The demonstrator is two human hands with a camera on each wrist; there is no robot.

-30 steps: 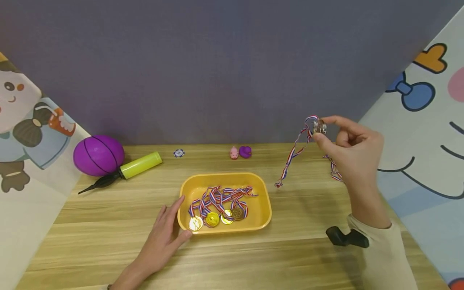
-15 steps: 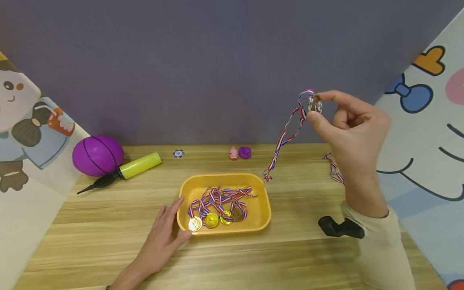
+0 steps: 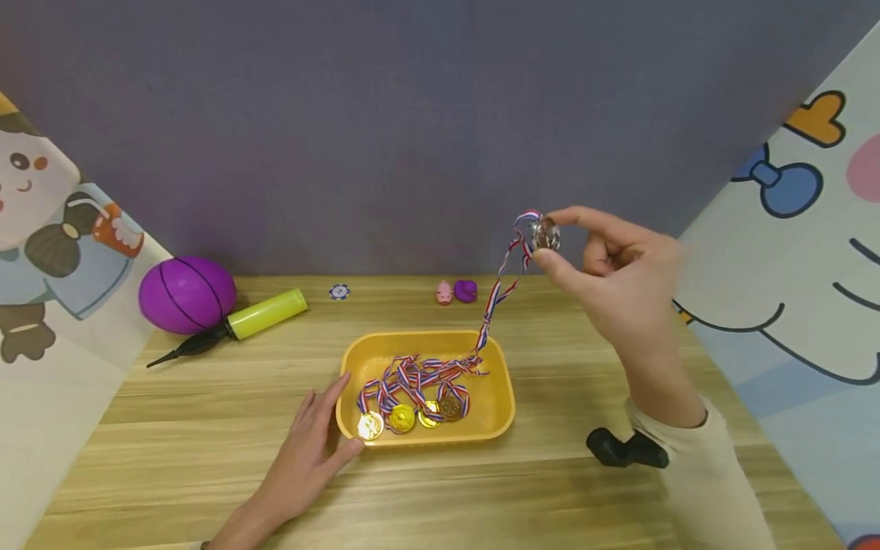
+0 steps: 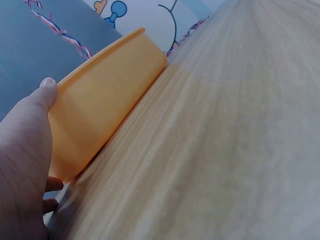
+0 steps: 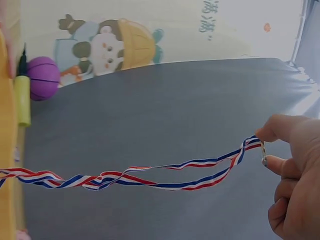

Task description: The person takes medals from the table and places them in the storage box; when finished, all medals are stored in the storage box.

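My right hand [image 3: 619, 283] pinches a silver medal [image 3: 546, 235] between thumb and index finger, above and right of the yellow tray [image 3: 507, 397]. Its red, white and blue ribbon [image 3: 491, 302] hangs down to the left, the low end reaching the tray's far right part. The right wrist view shows the medal [image 5: 264, 150] nearly edge-on. Inside the tray lie several medals [image 3: 402, 417], gold and bronze-toned, with tangled ribbons. My left hand [image 3: 305, 451] rests against the tray's left end, fingers fairly straight, thumb at its front corner; the left wrist view shows the thumb beside the rim.
Behind the tray stand a pink pig figure [image 3: 444, 292] and a purple duck [image 3: 466, 291]. A blue-and-white chip [image 3: 340, 292] lies farther left. At the far left are a purple ball [image 3: 187, 296] and a yellow-green hand pump [image 3: 268, 313]. A grey wall [image 3: 440, 137] closes the back.
My right hand rose with the silver medal, then came down and left, bringing the ribbon's end to the tray. The left hand and tray have stayed still.
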